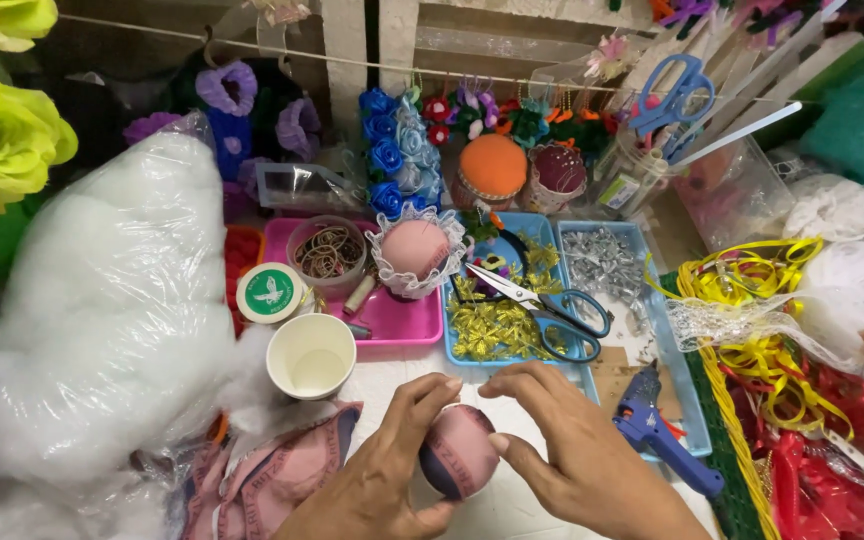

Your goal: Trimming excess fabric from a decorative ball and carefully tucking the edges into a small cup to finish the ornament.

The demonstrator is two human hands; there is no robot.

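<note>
Both hands grip one object: a small stuffed ball (459, 452), pink cloth with a dark band, held low at the middle of the view over a white tabletop (512, 510). The left hand (382, 480) cups the ball from the side, thumb under and fingers curled over the top. The right hand (577, 450) presses its thumb and fingertips against the ball's other side.

Just left of the hands lies folded pink cloth (272, 480); above that stands a white paper cup (310, 355). A large clear bag of white stuffing (102, 310) fills the left side.

Beyond the hands, a blue tray (564, 236) holds gold trimmings (492, 325) and blue-handled scissors (552, 305). A pink tray (402, 325) carries a lace-edged pink cushion (415, 250). A blue glue gun (662, 430) lies to the right, near tangled yellow ribbon (752, 290). The work surface is crowded; artificial flowers line the back.
</note>
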